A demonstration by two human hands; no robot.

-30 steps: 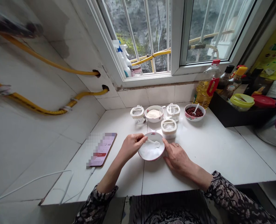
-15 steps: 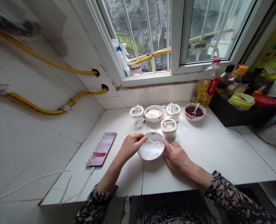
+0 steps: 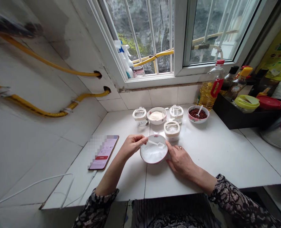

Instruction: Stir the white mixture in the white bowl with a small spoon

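Note:
My left hand (image 3: 135, 145) pinches the handle end of a small white spoon (image 3: 154, 143), whose head lies over the white contents of a bowl. That bowl (image 3: 156, 137) has a pink rim and is tilted towards me, with a white granular substance (image 3: 152, 154) in it. Fingers and thumb of my right hand (image 3: 178, 157) grip the bowl's right edge. Just behind the bowl stands a lidded clear jar (image 3: 172, 131) with white contents.
Behind are a bowl of pale grains (image 3: 156, 116), two more clear jars (image 3: 140, 116) (image 3: 176, 113) and a bowl of dark red beans (image 3: 198, 114) with a spoon. A phone (image 3: 104, 155) on a cable lies left. An oil bottle (image 3: 207, 91) and a black condiment box (image 3: 228, 110) stand right.
My left hand has shifted slightly left and up, and the spoon lies a little higher in the bowl, its head further right. My right hand and the bowl have hardly moved.

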